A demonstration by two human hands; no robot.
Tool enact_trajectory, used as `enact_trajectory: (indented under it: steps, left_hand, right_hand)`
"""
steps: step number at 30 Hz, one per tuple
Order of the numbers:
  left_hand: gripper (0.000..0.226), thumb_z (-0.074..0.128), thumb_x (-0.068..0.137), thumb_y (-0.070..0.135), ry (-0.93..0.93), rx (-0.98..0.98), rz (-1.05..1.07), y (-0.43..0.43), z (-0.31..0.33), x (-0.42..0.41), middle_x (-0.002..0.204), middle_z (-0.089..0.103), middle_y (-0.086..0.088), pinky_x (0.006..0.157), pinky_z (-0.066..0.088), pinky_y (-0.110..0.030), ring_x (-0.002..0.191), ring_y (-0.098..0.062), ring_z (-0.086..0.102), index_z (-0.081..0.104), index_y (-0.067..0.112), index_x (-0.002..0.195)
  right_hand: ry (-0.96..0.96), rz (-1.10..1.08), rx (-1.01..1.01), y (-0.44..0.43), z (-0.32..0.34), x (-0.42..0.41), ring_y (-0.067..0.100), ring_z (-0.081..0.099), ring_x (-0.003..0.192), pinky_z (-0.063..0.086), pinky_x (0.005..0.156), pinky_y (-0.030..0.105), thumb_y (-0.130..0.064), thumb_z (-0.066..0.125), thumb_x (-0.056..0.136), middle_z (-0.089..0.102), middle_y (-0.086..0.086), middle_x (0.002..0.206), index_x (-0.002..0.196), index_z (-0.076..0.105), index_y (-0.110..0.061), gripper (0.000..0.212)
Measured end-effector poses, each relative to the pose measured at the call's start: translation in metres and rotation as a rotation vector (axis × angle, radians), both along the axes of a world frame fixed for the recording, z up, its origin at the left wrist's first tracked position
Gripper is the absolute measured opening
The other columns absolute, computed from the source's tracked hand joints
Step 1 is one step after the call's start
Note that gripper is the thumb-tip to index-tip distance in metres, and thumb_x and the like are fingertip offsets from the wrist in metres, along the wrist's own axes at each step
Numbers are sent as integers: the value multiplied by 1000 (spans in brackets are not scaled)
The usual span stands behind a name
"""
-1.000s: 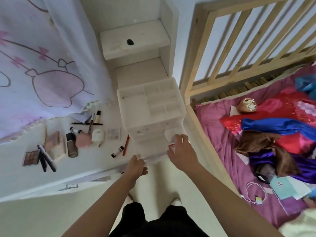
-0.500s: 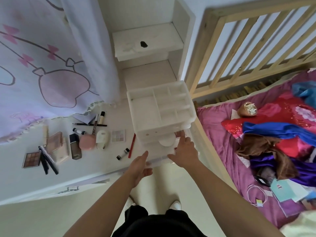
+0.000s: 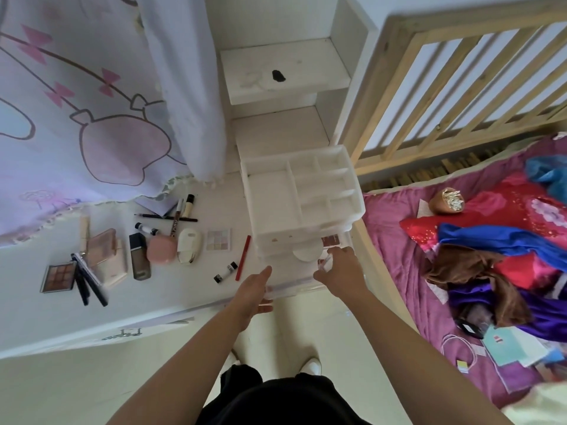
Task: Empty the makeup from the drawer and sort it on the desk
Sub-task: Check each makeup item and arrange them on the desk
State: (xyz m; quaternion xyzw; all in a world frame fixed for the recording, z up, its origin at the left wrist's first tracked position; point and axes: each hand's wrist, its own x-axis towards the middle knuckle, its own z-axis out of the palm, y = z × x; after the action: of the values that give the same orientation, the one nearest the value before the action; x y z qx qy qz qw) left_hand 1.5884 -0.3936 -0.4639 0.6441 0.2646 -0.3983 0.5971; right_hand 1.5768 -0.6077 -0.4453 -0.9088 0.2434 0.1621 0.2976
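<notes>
A white organizer (image 3: 302, 194) stands on the white desk (image 3: 171, 289), with its clear lower drawer (image 3: 291, 288) pulled out toward me. Inside the drawer lie a round white compact (image 3: 306, 252) and a brownish palette (image 3: 329, 239). My left hand (image 3: 254, 291) rests with straight fingers against the drawer's front left corner. My right hand (image 3: 340, 271) reaches into the drawer's right side, fingers curled on a small clear item (image 3: 324, 262) that I cannot identify. Sorted makeup lies to the left: an eyeshadow palette (image 3: 58, 277), a foundation bottle (image 3: 139, 256), a pink compact (image 3: 161, 249) and a red pencil (image 3: 243, 261).
A printed curtain (image 3: 92, 102) hangs over the desk's back left. White shelves (image 3: 282, 72) rise behind the organizer. A bed (image 3: 460, 240) with a wooden rail (image 3: 429, 87) and heaped clothes lies close on the right. The desk's front edge runs just under my hands.
My right hand has moved deeper into the drawer toward its right side. My left hand has loosened from a grip on the drawer's front to straight fingers at its corner.
</notes>
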Motion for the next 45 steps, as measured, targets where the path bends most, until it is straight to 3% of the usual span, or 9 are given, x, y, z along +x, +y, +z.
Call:
enact_trajectory:
  steps: [4, 9, 11, 13, 19, 24, 35, 40, 45]
  left_hand:
    - [58, 56, 93, 49, -309, 443, -153, -6, 5, -4, 134, 52, -7, 100, 47, -45, 121, -28, 52, 46, 12, 137]
    - [29, 64, 89, 32, -837, 730, -310, -32, 38, -11, 108, 52, 1, 76, 46, -34, 98, -21, 56, 54, 15, 110]
    - [42, 66, 88, 39, -814, 705, -462, -48, 39, -7, 113, 53, 0, 86, 48, -36, 107, -22, 55, 53, 15, 120]
    - [63, 67, 85, 46, -659, 670, -495, -66, 36, 2, 126, 51, -6, 96, 45, -39, 119, -26, 50, 47, 11, 133]
    - [114, 77, 54, 68, -193, 346, 13, -104, 15, 27, 136, 49, -15, 102, 48, -46, 123, -33, 50, 39, 5, 141]
    - [113, 82, 63, 63, -259, 568, -94, -117, 15, 28, 132, 37, -18, 102, 41, -46, 122, -38, 45, 24, 17, 148]
    - [85, 77, 66, 56, -367, 765, -419, -102, 20, 19, 109, 38, -4, 78, 48, -31, 96, -25, 58, 47, 5, 127]
    - [83, 76, 63, 62, -673, 650, -480, -69, 44, 3, 118, 49, 2, 85, 46, -27, 96, -13, 49, 52, 15, 127]
    - [81, 78, 57, 58, -907, 607, -261, 6, 59, -12, 112, 50, 10, 85, 45, -24, 97, -9, 51, 52, 21, 124]
  right_hand:
    - [-93, -61, 101, -9, 9, -7, 17, 52, 106, 36, 78, 20, -21, 80, 74, 45, -3, 113, 129, 62, -22, 57]
    - [-262, -227, 221, -17, 17, -13, 2, 55, 87, 37, 75, 5, -24, 80, 77, 57, 2, 117, 124, 67, -28, 49]
    - [-323, -317, 266, -22, 21, -20, 1, 58, 90, 40, 78, 3, -23, 81, 77, 58, 0, 117, 125, 66, -29, 50]
    - [-355, -368, 293, -28, 21, -26, 10, 63, 101, 49, 91, 19, -28, 81, 73, 63, -1, 120, 129, 65, -30, 58]
    - [-321, -374, 308, -52, 20, -44, 10, 64, 106, 53, 98, 36, -46, 74, 63, 66, -6, 119, 128, 64, -37, 66]
    - [-322, -349, 282, -63, 22, -53, 10, 63, 105, 52, 95, 28, -32, 80, 73, 64, -5, 121, 129, 65, -33, 58]
    - [-356, -334, 325, -75, 23, -44, 10, 65, 97, 55, 92, 33, -32, 79, 72, 69, -5, 116, 129, 65, -29, 59]
    - [-509, -245, 386, -51, 35, -38, 5, 64, 102, 57, 90, 30, -23, 80, 74, 66, -5, 116, 127, 67, -27, 55]
    - [-771, 2, 304, 12, 49, -26, 9, 60, 109, 56, 87, 22, -11, 86, 73, 56, -4, 124, 129, 66, -23, 60]
